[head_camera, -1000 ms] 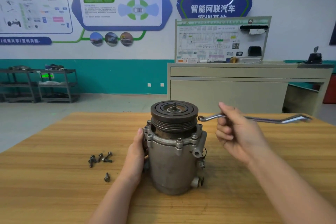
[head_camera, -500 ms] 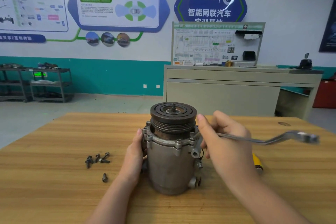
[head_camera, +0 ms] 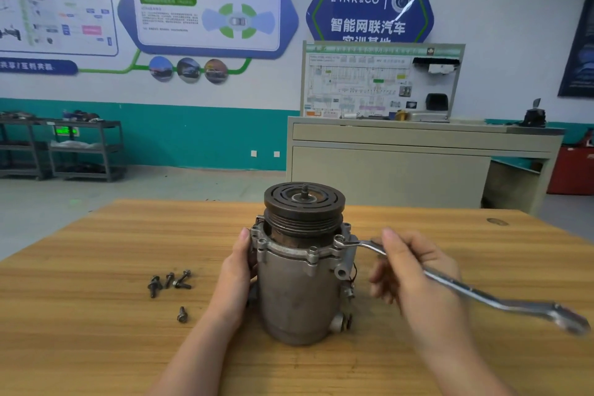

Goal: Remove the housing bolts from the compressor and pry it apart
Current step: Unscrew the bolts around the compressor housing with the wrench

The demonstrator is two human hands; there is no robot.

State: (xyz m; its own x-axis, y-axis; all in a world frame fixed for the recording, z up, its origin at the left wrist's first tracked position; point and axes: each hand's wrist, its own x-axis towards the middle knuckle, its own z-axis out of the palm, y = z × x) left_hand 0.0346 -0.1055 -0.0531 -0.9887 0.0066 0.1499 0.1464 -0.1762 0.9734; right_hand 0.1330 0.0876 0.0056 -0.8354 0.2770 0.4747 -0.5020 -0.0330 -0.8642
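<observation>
**Trainee:** So why does the left hand (head_camera: 236, 270) sit flat against the side of the compressor (head_camera: 300, 270)?

**Instructor:** Probably to brace it. The compressor stands upright near the middle of the wooden table (head_camera: 96, 347), pulley (head_camera: 304, 207) on top. The fingers wrap round its left flank, thumb up by the flange, likely so the body cannot twist once the wrench (head_camera: 456, 289) is pulled.

**Trainee:** And the right hand (head_camera: 414, 270)?

**Instructor:** It grips the wrench shank, fingers curled round it, forefinger stretched toward the ring end. That end sits on a housing bolt (head_camera: 340, 239) at the flange's right side. The handle trails out to the right, which would give leverage.

**Trainee:** The loose bolts (head_camera: 168, 281)?

**Instructor:** 4 lie on the table left of the compressor, 3 bunched and 1 nearer, apart from the work. At least 2 more bolt heads show on the front of the flange, so the unbolting looks only partly done.

**Trainee:** Is the ring fully seated?

**Instructor:** Cannot tell; the ring covers the bolt head. The flange's rear is hidden behind the pulley, so any bolts there cannot be counted. The left fingertips disappear behind the body, and the wrench's far end is blurred.
</observation>
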